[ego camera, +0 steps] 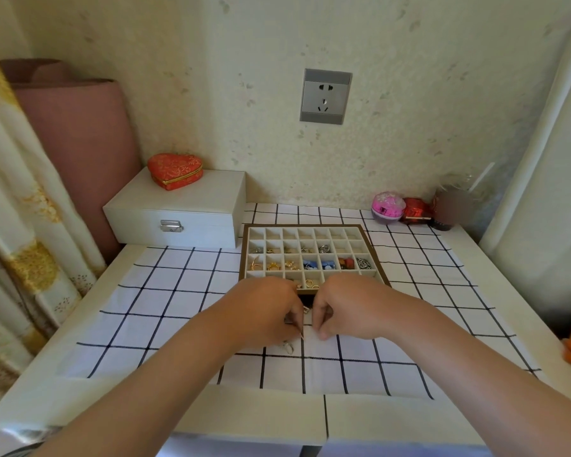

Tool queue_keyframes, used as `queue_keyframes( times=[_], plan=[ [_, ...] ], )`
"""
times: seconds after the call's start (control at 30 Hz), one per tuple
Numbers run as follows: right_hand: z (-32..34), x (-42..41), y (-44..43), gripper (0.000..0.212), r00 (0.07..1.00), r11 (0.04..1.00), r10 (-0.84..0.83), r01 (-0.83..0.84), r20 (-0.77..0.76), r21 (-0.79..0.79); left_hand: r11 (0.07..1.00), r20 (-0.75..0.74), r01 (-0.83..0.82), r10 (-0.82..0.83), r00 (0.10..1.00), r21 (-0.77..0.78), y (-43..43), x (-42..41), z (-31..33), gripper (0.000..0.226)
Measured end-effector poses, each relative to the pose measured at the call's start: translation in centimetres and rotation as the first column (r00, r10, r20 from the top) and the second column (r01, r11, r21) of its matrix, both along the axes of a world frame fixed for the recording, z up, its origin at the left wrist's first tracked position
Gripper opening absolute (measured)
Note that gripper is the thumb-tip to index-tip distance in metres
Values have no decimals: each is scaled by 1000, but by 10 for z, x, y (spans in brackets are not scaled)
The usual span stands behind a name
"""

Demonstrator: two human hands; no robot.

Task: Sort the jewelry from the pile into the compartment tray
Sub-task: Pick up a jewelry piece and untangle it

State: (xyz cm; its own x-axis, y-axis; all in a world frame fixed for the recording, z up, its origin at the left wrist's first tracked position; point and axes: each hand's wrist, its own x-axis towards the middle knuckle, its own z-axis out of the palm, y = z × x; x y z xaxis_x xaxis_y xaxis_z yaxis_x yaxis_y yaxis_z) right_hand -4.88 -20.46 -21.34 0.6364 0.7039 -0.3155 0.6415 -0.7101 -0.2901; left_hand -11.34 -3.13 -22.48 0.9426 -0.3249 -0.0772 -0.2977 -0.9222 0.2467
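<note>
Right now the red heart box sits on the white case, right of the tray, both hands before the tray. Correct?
No: the head view shows the white case, heart box on top, left of the tray. The left hand and right hand are before it.

A white rectangular box with a metal latch [178, 209] sits at ten o'clock on the counter [264, 413], with a red heart-shaped brocade case [174, 170] on its lid. At two o'clock, a pink round ball [388, 207] touches a shiny red packet [416, 210]. A grey wall socket [325, 96] is at twelve.
</note>
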Motion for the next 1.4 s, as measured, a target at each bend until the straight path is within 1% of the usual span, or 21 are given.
queue_keyframes(
  times=[0.07, 0.1, 0.17, 0.23, 0.27, 0.33, 0.4, 0.47, 0.53, 0.63, 0.73, 0.8, 0.9, 1.0, 1.03, 1.1, 1.17, 1.23, 1.33, 1.4],
  plan=[
    [0, 2, -4, 7, 1000, 1000, -16, 16, -19, -8, 1000, -23, -12, 12, 1000, 9, 4, 0, 0, 11],
    [1, 3, -6, 6, 999, 1000, -26, 26, -34, 2, 1000, -34, -23, 22, 999, -13, 6, 0, 0, 11],
    [3, 4, -8, 4, 995, 996, -55, 60, -78, 62, 993, -35, -62, 59, 998, -103, 8, 0, 0, 11],
    [8, 7, -8, 4, 987, 975, -105, 126, -121, 182, 969, -15, -108, 108, 994, -222, 10, 2, 0, 11],
    [11, 9, -8, 6, 981, 951, -137, 170, -140, 257, 941, -19, -135, 135, 991, -311, 11, 4, 1, 11],
    [16, 14, -5, 9, 964, 870, -204, 257, -169, 420, 841, -64, -192, 185, 981, -507, 11, 9, 4, 12],
    [20, 18, -2, 12, 942, 749, -255, 335, -219, 572, 721, -103, -238, 226, 969, -651, 10, 14, 11, 15],
    [25, 21, 4, 12, 904, 605, -293, 428, -312, 671, 585, -132, -270, 268, 954, -765, 8, 21, 21, 16],
    [30, 26, 10, 11, 875, 488, -318, 481, -365, 728, 468, -151, -293, 318, 936, -834, 8, 30, 30, 16],
    [39, 34, 18, 9, 883, 403, -304, 460, -358, 791, 353, -167, -300, 361, 917, -886, 11, 43, 43, 15],
    [47, 44, 24, 10, 911, 362, -269, 396, -312, 844, 263, -252, -353, 351, 902, -898, 14, 56, 52, 16],
    [51, 51, 26, 13, 931, 371, -275, 333, -240, 867, 205, -334, -400, 292, 896, -893, 16, 66, 55, 19],
    [54, 64, 28, 17, 954, 440, -284, 219, -96, 871, 85, -432, -452, 184, 883, -888, 19, 79, 57, 21],
    [55, 73, 26, 17, 959, 517, -284, 150, 3, 843, -20, -502, -502, 93, 860, -865, 20, 85, 59, 21],
    [54, 75, 25, 18, 954, 553, -295, 129, 48, 823, -23, -520, -520, 87, 850, -854, 21, 87, 58, 21],
    [51, 76, 23, 17, 939, 618, -319, 101, 131, 779, 30, -529, -536, 120, 840, -844, 23, 90, 54, 21],
    [48, 77, 21, 12, 925, 668, -329, 86, 189, 739, 83, -519, -536, 170, 838, -840, 24, 91, 48, 20],
    [43, 79, 21, 11, 913, 719, -323, 66, 249, 692, 113, -512, -541, 210, 833, -834, 25, 92, 43, 19],
    [38, 81, 25, 13, 903, 779, -296, 39, 312, 626, 135, -513, -554, 247, 822, -822, 28, 92, 36, 21],
    [34, 84, 28, 10, 889, 796, -307, 44, 340, 604, 144, -521, -560, 237, 820, -816, 29, 92, 32, 23]
  ],
)
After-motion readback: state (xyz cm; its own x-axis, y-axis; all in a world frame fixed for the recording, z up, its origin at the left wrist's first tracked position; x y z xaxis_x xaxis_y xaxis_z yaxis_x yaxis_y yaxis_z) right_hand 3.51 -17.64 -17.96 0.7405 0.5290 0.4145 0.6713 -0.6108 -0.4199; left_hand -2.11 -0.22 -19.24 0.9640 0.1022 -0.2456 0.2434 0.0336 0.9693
